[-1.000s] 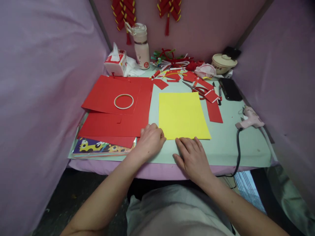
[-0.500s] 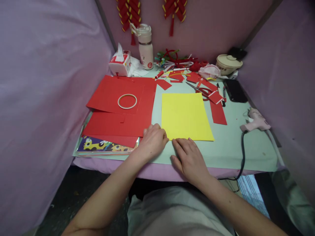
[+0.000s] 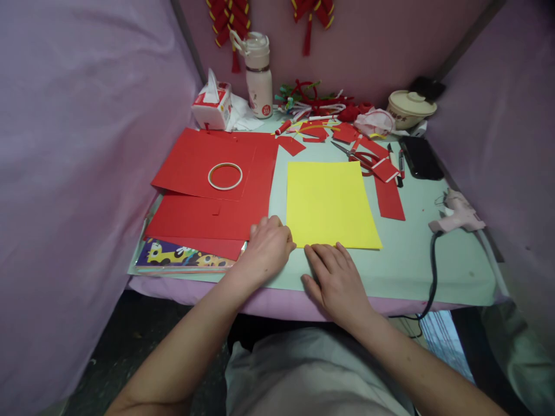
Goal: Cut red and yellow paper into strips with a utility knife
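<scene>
A yellow sheet (image 3: 332,205) lies flat at the middle of the table, its near edge toward me. At its near left corner is my left hand (image 3: 272,245), fingers curled and pressed together; whether they pinch the corner is hard to tell. My right hand (image 3: 336,277) rests palm down, fingers spread, with the fingertips on the near edge of the yellow sheet. To the left are overlapping red sheets (image 3: 195,216), the lower ones close to my left hand. A white-rimmed ring (image 3: 225,176) lies on the top red sheet.
Scissors (image 3: 349,152) and red scraps (image 3: 389,198) lie behind and right. A phone (image 3: 420,157), pink glue gun (image 3: 457,212) and its cord are at right. Bottle (image 3: 259,86), tissue pack (image 3: 212,108), pipe cleaners (image 3: 310,104) and lidded bowl (image 3: 410,110) line the back.
The view has shifted slightly, so the table objects appear a little displaced. Both hands stay at the near edge of the yellow sheet in nearly the same pose.
</scene>
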Demonstrator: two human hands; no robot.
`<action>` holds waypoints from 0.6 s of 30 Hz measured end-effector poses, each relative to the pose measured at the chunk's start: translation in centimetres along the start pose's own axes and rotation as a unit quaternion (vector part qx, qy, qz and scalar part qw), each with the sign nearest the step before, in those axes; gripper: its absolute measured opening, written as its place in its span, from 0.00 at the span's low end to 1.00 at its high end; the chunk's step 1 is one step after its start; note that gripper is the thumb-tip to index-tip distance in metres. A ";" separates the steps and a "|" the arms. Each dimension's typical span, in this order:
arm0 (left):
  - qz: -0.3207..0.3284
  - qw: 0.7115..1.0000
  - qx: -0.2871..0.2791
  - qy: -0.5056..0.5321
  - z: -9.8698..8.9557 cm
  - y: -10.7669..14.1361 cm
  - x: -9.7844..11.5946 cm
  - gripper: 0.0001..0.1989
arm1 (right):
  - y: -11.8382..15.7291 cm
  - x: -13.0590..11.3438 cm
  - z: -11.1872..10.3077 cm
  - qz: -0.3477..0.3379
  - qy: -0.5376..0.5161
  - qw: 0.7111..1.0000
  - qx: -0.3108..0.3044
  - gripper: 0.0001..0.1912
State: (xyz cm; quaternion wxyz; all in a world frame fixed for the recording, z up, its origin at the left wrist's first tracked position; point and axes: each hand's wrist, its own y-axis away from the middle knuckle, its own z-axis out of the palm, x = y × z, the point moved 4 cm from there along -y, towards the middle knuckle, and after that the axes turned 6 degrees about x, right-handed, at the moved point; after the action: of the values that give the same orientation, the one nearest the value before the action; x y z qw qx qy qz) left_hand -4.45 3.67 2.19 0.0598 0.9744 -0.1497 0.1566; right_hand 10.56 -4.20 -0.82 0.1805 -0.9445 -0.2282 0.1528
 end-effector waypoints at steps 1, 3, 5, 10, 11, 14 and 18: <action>0.001 1.000 0.000 -0.005 0.0 0.0 0.1 0.10 | 0.0 0.0 0.0 0.001 0.001 1.000 -0.002 0.24; 0.001 1.000 0.000 -0.021 0.0 0.1 0.2 0.10 | 0.0 0.0 0.0 0.000 0.006 1.000 -0.006 0.24; 0.003 0.999 0.005 -0.038 0.0 0.2 0.4 0.09 | -0.1 -0.1 0.0 -0.004 0.014 1.000 -0.006 0.24; 0.011 0.999 0.013 -0.051 -0.1 0.3 0.5 0.09 | -0.2 -0.1 -0.2 -0.005 0.010 1.000 0.006 0.24; 0.010 0.999 0.010 -0.048 -0.1 0.3 0.5 0.09 | -0.2 -0.2 -0.3 -0.005 0.003 1.000 0.012 0.24; 0.006 0.999 0.001 -0.040 0.0 0.2 0.3 0.09 | -0.3 -0.4 -0.6 -0.012 -0.017 0.999 0.028 0.25; 0.008 0.999 0.002 -0.031 0.0 0.1 0.3 0.09 | -0.6 -0.8 -0.4 -0.029 -0.028 0.999 0.021 0.24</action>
State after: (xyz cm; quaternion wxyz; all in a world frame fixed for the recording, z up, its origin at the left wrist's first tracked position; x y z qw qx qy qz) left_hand -4.24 3.45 2.26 0.0518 0.9778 -0.1590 0.1266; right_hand 9.76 -4.18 -0.06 0.1977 -0.9290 -0.2571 0.1785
